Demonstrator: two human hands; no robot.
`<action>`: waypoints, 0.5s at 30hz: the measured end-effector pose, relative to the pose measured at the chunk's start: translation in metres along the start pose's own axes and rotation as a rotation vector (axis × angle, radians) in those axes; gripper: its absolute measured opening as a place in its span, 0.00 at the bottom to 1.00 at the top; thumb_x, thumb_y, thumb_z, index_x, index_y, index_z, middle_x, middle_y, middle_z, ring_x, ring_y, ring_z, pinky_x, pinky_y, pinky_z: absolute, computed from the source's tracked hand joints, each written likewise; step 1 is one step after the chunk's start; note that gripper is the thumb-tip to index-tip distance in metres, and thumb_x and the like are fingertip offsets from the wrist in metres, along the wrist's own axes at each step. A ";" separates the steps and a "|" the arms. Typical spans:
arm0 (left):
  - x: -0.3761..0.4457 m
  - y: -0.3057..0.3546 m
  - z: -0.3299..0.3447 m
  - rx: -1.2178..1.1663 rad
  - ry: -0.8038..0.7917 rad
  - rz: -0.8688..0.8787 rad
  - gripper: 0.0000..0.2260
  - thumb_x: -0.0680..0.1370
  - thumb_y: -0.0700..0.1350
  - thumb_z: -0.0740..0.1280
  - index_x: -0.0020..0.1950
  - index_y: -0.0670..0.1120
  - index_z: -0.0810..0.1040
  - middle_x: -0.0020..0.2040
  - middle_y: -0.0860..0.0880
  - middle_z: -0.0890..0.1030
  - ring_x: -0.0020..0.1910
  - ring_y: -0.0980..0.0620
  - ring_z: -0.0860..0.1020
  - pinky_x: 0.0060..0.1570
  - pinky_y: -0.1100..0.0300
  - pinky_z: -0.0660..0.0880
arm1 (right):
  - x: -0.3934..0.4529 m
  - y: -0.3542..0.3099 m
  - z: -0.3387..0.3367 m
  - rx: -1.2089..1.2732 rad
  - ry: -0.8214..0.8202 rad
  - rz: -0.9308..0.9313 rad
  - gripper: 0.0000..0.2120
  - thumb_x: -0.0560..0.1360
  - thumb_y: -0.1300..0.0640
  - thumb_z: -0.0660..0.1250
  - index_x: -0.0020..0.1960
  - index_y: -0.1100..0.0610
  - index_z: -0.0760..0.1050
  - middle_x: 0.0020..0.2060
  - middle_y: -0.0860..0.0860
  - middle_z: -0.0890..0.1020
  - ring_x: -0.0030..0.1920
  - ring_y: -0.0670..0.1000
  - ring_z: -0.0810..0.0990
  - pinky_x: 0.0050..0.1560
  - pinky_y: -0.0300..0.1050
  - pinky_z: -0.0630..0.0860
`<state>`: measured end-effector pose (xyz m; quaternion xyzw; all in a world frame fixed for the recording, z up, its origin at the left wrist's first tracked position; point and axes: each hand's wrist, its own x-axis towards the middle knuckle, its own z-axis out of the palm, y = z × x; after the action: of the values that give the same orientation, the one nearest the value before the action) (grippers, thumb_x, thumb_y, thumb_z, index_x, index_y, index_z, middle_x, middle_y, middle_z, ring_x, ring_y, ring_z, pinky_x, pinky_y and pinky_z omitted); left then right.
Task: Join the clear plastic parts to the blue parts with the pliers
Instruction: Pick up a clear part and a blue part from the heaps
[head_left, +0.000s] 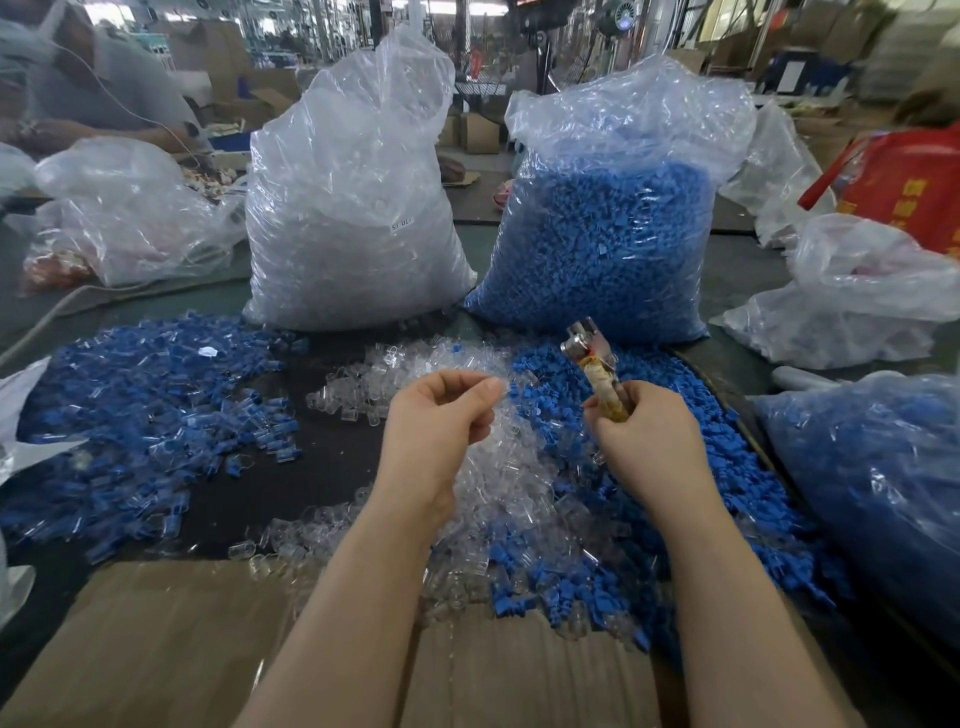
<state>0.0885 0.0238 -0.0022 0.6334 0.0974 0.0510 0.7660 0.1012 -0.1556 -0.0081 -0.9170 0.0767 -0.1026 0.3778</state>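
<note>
My right hand (644, 436) grips the taped handles of the pliers (589, 351), whose metal jaws point up and away over the pile of loose blue parts (691, 467). My left hand (441, 415) is raised over the pile of clear plastic parts (498, 483), its fingers curled and thumb against fingertips; whether a clear part sits in the pinch I cannot tell. A heap of joined blue-and-clear pieces (145, 415) lies at the left of the dark table.
Two tall bags stand behind the piles: one of clear parts (353, 208), one of blue parts (608, 234). More plastic bags lie at left (130, 213) and right (862, 483). Cardboard (171, 639) covers the near edge. Another person (78, 88) sits at the far left.
</note>
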 end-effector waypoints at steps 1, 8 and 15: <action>0.001 0.000 -0.001 -0.005 0.004 -0.002 0.03 0.74 0.40 0.74 0.47 0.44 0.82 0.33 0.54 0.81 0.31 0.60 0.77 0.36 0.68 0.77 | 0.001 0.004 -0.003 -0.033 -0.013 0.023 0.09 0.77 0.51 0.67 0.40 0.52 0.74 0.33 0.51 0.78 0.35 0.54 0.76 0.33 0.47 0.70; 0.003 0.002 -0.005 -0.019 0.023 0.000 0.03 0.75 0.39 0.73 0.47 0.44 0.82 0.34 0.53 0.81 0.33 0.58 0.77 0.37 0.66 0.77 | 0.005 0.014 -0.011 -0.293 -0.172 0.114 0.07 0.76 0.52 0.68 0.42 0.54 0.76 0.34 0.53 0.79 0.34 0.54 0.78 0.31 0.43 0.70; 0.002 0.003 -0.007 -0.025 0.013 0.004 0.03 0.74 0.39 0.73 0.46 0.44 0.82 0.36 0.51 0.82 0.35 0.57 0.79 0.38 0.65 0.77 | -0.002 0.008 0.003 -0.489 -0.244 0.098 0.06 0.73 0.55 0.69 0.42 0.54 0.73 0.35 0.52 0.78 0.34 0.53 0.77 0.30 0.42 0.68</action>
<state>0.0891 0.0312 -0.0002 0.6234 0.1006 0.0579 0.7732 0.0995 -0.1594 -0.0161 -0.9817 0.0975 0.0489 0.1561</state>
